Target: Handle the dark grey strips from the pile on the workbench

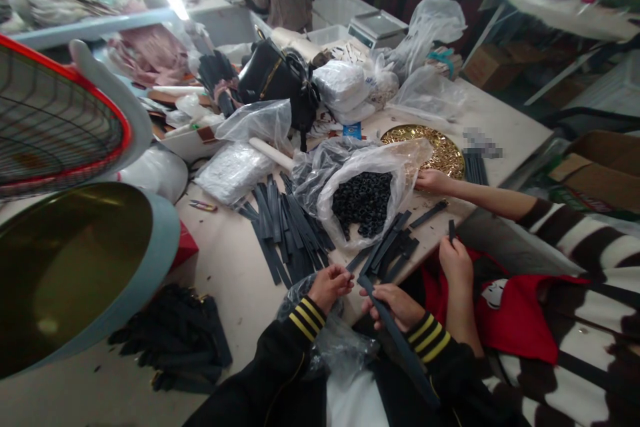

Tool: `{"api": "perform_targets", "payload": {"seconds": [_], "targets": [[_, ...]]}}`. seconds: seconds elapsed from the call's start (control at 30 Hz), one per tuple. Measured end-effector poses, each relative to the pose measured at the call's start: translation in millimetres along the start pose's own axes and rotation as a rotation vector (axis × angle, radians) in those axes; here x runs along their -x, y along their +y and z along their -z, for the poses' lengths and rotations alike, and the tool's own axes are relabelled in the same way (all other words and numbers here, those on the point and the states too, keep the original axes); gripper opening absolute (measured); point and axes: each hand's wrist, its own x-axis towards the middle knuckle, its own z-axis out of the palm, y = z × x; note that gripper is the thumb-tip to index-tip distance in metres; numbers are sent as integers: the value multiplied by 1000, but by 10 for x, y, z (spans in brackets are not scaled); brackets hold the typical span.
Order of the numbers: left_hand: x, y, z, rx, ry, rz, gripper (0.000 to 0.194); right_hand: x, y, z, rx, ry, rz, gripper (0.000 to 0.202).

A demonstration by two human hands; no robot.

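My right hand grasps a long dark strip close to one end, the thumb laid across it and the fingers curled beneath. The strip's short tip points toward my left hand, while its long tail runs back past my right cuff and over my lap, probably because only the near end needs to be handled. My left hand sits just beside that tip, fingertips drawn together in a pinch; I cannot tell whether something small is between them.

Both forearms angle inward, wrists low at the front of the surface, which brings the fingertips nearly together in front of my body.

The plastic bag stands with its mouth rolled open toward me, I judge so that the small black pieces can be reached easily. Loose strips fan out beside it, likely for quick picking. To my right, a co-worker's hand reaches near the gold tray, and their other hand holds a short dark piece upright.
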Motion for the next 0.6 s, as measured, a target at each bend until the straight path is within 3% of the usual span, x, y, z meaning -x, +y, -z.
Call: {"api": "perform_targets", "payload": {"seconds": [0.27, 0.47, 0.6], "targets": [[-3, -49, -41, -86, -27, 6, 34, 2, 49, -37, 18, -32, 30, 26], [22, -72, -18, -185, -95, -56, 36, -65, 113, -49, 155, -87, 127, 37], [63, -70, 17, -232, -144, -95, 36, -63, 89, 5, 344, -185, 178, 31]]}}
